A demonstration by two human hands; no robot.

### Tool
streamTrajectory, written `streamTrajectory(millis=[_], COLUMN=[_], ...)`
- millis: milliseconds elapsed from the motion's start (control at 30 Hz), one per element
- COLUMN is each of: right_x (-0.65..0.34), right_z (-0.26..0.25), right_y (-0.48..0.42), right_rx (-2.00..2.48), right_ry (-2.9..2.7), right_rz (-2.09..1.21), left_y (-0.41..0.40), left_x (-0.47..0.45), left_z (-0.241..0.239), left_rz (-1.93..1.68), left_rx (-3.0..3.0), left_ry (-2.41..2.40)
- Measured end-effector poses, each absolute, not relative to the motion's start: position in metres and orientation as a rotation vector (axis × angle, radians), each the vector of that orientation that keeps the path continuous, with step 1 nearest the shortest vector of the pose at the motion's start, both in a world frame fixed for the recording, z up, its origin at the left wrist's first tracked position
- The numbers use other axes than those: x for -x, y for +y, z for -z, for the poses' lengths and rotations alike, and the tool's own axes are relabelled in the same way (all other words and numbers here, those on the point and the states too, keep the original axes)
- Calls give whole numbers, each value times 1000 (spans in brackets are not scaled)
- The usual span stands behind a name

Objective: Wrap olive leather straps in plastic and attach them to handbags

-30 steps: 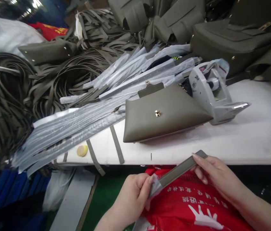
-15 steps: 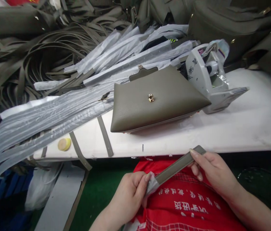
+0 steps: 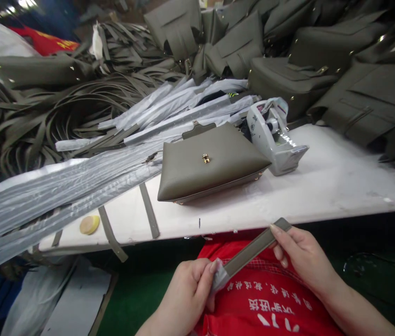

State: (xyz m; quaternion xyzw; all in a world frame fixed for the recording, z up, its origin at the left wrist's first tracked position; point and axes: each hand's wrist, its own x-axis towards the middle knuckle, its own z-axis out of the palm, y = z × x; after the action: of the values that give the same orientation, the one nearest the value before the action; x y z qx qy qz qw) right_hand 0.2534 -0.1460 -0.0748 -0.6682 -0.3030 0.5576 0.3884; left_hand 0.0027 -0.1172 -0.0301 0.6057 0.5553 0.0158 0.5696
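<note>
A flat olive-grey leather strap (image 3: 250, 254) stretches between my two hands, above a red apron (image 3: 271, 289). My left hand (image 3: 188, 289) grips its lower end, where thin translucent wrapping (image 3: 220, 276) covers the strap. Between thumb and fingers, my right hand (image 3: 300, 249) pinches the strap close to its bare squared tip. Beyond my hands an olive-grey handbag (image 3: 211, 163) with a gold clasp lies on the white table (image 3: 330, 186).
A tape dispenser (image 3: 276, 140) stands right of the bag. Wrapped straps (image 3: 60, 186) cover the table's left side, near a round yellow-edged pad (image 3: 89, 225). Loose straps (image 3: 60, 102) and several more bags (image 3: 369, 98) are heaped at the back.
The view has tilted up and shifted, so more of the bags at the back shows. Both hands keep their hold on the strap, in nearly the same pose.
</note>
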Motion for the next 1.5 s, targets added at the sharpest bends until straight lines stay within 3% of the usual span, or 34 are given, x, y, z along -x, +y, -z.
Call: streamTrajectory(millis=[233,467,700,1500], right_x=[-250,-200,-158,-96], right_z=[61,71,83,100], right_y=[-113,-99,-112,-114], right_rx=[1626,1170,1086,1335], right_ry=[-921,-964,-1088,-1240], right_rz=[-1496,-2005,-2350,-2316], left_y=[-117,-159,-212,-218], left_x=[-17,12,35,123], left_z=[12,-14,-19,43], left_rz=[-151,-263,-284,-387], left_rx=[-1457,-1318,-1162,-1113], left_ry=[1455,1810,1982,1764])
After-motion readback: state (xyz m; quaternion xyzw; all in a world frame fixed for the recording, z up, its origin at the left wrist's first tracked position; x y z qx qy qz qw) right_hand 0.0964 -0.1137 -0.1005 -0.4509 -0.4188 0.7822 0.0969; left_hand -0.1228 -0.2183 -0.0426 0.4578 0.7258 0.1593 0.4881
